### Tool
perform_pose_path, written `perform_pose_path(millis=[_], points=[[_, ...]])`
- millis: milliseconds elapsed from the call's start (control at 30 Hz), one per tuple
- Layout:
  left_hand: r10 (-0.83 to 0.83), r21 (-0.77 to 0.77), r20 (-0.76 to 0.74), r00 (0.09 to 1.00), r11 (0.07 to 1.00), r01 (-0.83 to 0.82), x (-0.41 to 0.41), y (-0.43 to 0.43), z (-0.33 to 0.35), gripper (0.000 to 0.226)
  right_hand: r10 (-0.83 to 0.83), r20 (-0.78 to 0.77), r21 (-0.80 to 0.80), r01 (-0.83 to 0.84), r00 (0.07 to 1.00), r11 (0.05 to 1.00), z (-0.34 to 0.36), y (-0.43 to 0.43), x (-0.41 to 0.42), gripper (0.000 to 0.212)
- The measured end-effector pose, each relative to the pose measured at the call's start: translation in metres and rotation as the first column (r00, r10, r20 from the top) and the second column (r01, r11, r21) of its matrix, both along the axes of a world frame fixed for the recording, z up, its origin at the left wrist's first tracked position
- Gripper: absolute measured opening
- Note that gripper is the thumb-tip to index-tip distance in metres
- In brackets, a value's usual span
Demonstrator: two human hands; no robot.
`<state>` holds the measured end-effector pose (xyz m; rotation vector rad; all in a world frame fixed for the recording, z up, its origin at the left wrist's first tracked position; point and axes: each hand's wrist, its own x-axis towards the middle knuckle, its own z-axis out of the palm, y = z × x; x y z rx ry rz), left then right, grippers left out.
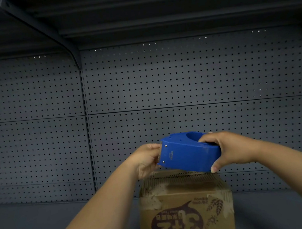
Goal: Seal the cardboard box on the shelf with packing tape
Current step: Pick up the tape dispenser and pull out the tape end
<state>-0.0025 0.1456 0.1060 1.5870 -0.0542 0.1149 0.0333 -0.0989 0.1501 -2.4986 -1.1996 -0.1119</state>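
A brown cardboard box [185,202] with upside-down brown print stands on the grey shelf, low in the middle of the view. Its top flaps lie shut and old tape scraps cling to the front. Just above its far edge I hold a blue tape dispenser [186,153]. My right hand [230,149] grips the dispenser's rounded rear, fingers in its opening and thumb underneath. My left hand [145,161] pinches at the dispenser's cutter end on the left; the tape itself is hidden there.
The grey shelf surface [46,224] stretches left and right of the box. A grey pegboard back wall [180,85] rises behind it. An upper shelf with a slanted bracket [44,30] overhangs above. The shelf unit ends at the right edge.
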Motion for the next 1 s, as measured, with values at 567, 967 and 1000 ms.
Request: perform_pose_path(millis=[567,967,1000], points=[[0.202,0.193,0.269,0.942,0.947,-0.258,0.013,-0.048,0.016,0.019,-0.022,-0.078,0.067,0.028,0.997,0.997,0.016,-0.050,0.003,0.046],[0.226,0.181,0.321,0.920,0.939,-0.294,-0.008,-0.047,0.019,0.033,-0.042,-0.071,-0.027,0.040,0.997,0.999,0.032,-0.036,-0.012,0.051],[0.198,0.176,0.298,0.934,0.950,-0.258,-0.010,-0.043,0.017,0.031,-0.044,-0.070,-0.043,0.041,0.997,0.998,0.033,-0.033,-0.015,0.053]])
